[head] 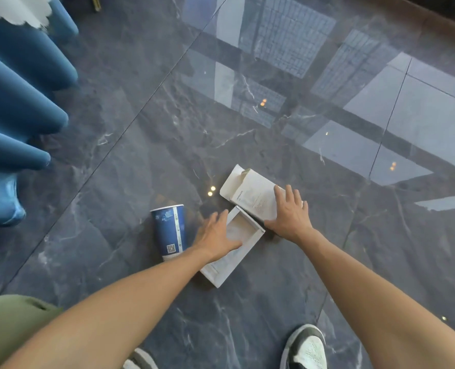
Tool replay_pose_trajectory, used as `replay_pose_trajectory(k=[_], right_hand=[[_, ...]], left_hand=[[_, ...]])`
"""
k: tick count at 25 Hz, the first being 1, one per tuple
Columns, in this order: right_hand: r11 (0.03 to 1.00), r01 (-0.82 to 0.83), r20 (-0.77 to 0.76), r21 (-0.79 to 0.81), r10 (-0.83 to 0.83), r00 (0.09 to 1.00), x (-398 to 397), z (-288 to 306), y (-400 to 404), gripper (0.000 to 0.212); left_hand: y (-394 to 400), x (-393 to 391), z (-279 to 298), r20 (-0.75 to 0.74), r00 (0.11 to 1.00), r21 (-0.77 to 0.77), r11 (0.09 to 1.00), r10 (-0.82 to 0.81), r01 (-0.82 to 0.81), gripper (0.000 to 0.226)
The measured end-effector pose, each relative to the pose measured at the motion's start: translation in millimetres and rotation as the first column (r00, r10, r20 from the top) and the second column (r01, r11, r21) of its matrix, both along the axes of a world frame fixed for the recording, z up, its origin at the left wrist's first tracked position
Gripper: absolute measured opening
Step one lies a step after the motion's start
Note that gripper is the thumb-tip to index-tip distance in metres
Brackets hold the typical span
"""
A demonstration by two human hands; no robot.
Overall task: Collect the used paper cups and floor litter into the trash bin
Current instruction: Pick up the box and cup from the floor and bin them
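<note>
Both hands spread open, left hand (217, 233) on the shallow white cardboard tray (231, 251), right hand (290, 211) on the flat white carton (250, 195); a careless sweep could roll the toppled blue paper cup (169, 231) away.

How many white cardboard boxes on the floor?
2. One open box lies under the left hand, right of the blue paper cup; the other box lies under the right hand.
</note>
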State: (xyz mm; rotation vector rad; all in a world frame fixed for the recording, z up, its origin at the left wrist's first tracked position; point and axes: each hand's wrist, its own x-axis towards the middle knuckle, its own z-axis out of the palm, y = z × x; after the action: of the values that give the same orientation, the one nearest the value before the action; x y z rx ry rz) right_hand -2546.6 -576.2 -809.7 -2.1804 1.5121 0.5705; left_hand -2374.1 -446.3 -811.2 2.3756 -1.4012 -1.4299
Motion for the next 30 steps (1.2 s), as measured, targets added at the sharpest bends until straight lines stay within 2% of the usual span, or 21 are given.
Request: replay_pose_trajectory(k=[2,4,6,9,11,14,17,19,21,26,30], right_hand=[[0.999,0.004,0.018,-0.036,-0.003,1.000,-2.1,-17.1,0.9,0.093],[0.998,0.000,0.009,-0.061,0.001,1.000,-0.8,-24.4,1.4,0.102],[0.997,0.080,-0.005,-0.012,-0.080,0.997,-2.6,-21.9,1.5,0.120],[0.949,0.311,0.054,0.051,-0.314,0.948,-13.2,-13.1,5.6,0.133],[0.901,0.433,0.083,0.039,-0.434,0.897,-15.2,-0.9,0.9,0.128],[0.800,0.599,0.175,0.034,-0.595,0.784,-2.5,29.2,-16.5,0.111],[0.729,0.683,0.345,0.043,-0.653,0.675,27.0,68.8,-42.1,0.103],[0.741,0.661,0.449,0.119,-0.634,0.629,50.7,93.7,-47.7,0.104],[0.782,0.586,0.501,0.212,-0.602,0.622,76.2,111.8,-40.1,0.108],[0.893,0.323,0.516,0.312,-0.445,0.732,137.9,127.9,-1.3,0.115],[0.918,0.228,0.500,0.324,-0.371,0.782,181.8,128.3,34.4,0.113]], left_hand=[[3.1,-4.2,-17.4,0.122,0.986,-0.002,0.994,-0.110,0.111,0.082],[2.9,-3.4,-28.4,0.250,0.957,-0.051,0.985,-0.149,0.166,0.057],[0.6,-1.6,-30.5,0.238,0.964,-0.082,0.987,-0.117,0.140,0.032],[-4.0,-0.9,-20.4,0.156,0.986,-0.123,0.989,-0.063,0.082,0.018],[-6.8,1.7,-6.0,0.117,0.993,-0.140,0.990,-0.019,0.036,0.018],[-18.3,12.4,16.8,-0.009,0.991,-0.125,0.983,0.137,-0.137,0.029],[-38.5,35.8,40.4,-0.078,0.947,-0.136,0.938,0.311,-0.319,0.039],[-46.9,56.3,57.6,-0.178,0.869,-0.131,0.864,0.462,-0.487,0.036],[-48.9,80.1,77.0,-0.275,0.770,-0.131,0.771,0.576,-0.623,0.032],[-39.6,131.1,107.0,-0.438,0.581,-0.073,0.617,0.686,-0.784,0.043],[-19.5,161.8,116.4,-0.572,0.326,0.081,0.447,0.753,-0.891,0.045]])
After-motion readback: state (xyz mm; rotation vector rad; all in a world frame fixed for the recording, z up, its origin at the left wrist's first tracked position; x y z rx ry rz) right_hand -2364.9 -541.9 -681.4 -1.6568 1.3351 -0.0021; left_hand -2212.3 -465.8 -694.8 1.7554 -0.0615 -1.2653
